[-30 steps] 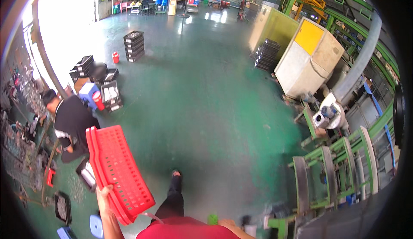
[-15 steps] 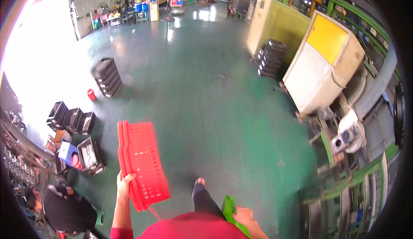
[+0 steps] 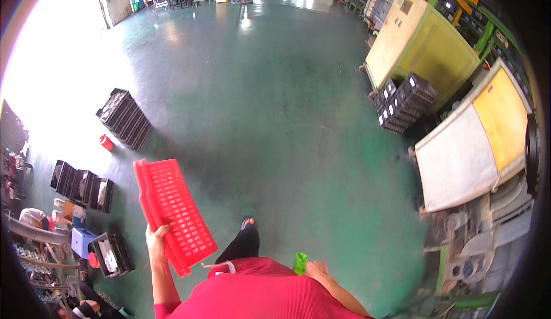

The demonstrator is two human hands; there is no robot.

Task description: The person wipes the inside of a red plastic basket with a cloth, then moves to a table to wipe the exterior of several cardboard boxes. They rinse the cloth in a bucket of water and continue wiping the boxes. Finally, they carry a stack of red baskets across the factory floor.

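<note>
In my left hand (image 3: 155,240) is a red perforated plastic basket (image 3: 178,210), held by its rim and tilted at my left front. A doubled rim along its left side looks like a second basket nested with it. My fingers go behind the rim, and the thumb lies over it. Low at my right side, my right hand (image 3: 315,269) is closed on a bright green piece of soft material (image 3: 299,263). Whether this is a cloth or a bag I cannot tell.
Black crates (image 3: 124,119) stand stacked at left beside a red jug (image 3: 106,142). More crates (image 3: 82,186), a blue box (image 3: 84,240) and a person (image 3: 94,304) are at lower left. At right are stacked black crates (image 3: 405,103), a cream-and-yellow cabinet (image 3: 422,46) and a white-and-yellow machine (image 3: 473,147).
I have moved forward over the green floor; the cabinet and crates on the right look nearer. The red basket has shifted slightly left in view. Both hands keep their hold.
</note>
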